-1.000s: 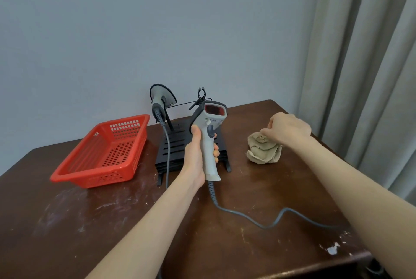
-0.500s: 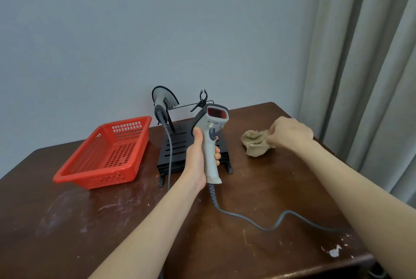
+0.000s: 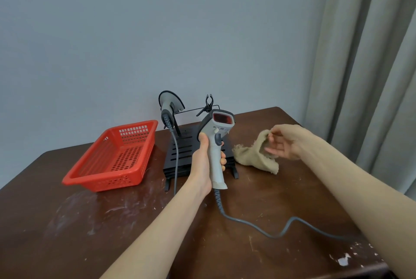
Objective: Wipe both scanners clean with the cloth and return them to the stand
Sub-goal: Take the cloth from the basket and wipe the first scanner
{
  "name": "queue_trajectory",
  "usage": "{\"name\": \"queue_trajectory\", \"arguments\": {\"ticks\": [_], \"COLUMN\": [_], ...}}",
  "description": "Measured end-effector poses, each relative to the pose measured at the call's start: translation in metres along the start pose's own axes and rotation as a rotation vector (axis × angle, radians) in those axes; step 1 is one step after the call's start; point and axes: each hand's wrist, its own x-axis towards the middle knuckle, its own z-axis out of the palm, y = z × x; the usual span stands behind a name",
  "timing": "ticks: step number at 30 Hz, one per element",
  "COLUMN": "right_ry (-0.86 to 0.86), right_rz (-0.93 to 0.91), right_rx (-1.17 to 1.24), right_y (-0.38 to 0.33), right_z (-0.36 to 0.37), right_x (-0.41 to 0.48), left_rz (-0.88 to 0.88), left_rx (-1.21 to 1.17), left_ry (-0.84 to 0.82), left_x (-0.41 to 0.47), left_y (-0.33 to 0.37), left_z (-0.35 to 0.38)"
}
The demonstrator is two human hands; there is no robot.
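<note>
since half a second before, our right hand [image 3: 281, 143] had raised the cloth [image 3: 252, 157] out of its crumpled heap, so it hung unfolded from a pinch of thumb and fingertips at its top edge, other fingers loosely spread, just right of the scanner [image 3: 215, 150]. nearest us the grey cable [image 3: 258, 225] snaked over the scuffed table [image 3: 90, 233] up to that scanner, which our left hand [image 3: 203, 161] gripped upright by the handle, fingers wrapped round it, red window towards us. behind it stood the black stand [image 3: 185, 146], the second scanner [image 3: 168, 107] perched at its left rear, and the red basket [image 3: 117, 155] lay further left.
</note>
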Motion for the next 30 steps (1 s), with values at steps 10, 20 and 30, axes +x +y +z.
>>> {"name": "queue_trajectory", "arguments": {"ticks": [10, 20, 30], "right_ry": [0.107, 0.071, -0.080], "right_rz": [-0.139, -0.495, -0.561], "right_rx": [-0.690, -1.344, -1.726], "right_y": [0.020, -0.006, 0.011], "right_z": [0.003, 0.006, 0.022], "right_x": [0.009, -0.004, -0.013], "left_rz": [0.004, -0.003, 0.009], "left_rx": [-0.004, -0.005, -0.004], "left_ry": [0.000, -0.003, 0.000], "left_x": [0.002, 0.001, -0.003], "left_y": [-0.002, -0.004, -0.001], "left_z": [0.001, 0.001, 0.000]}}
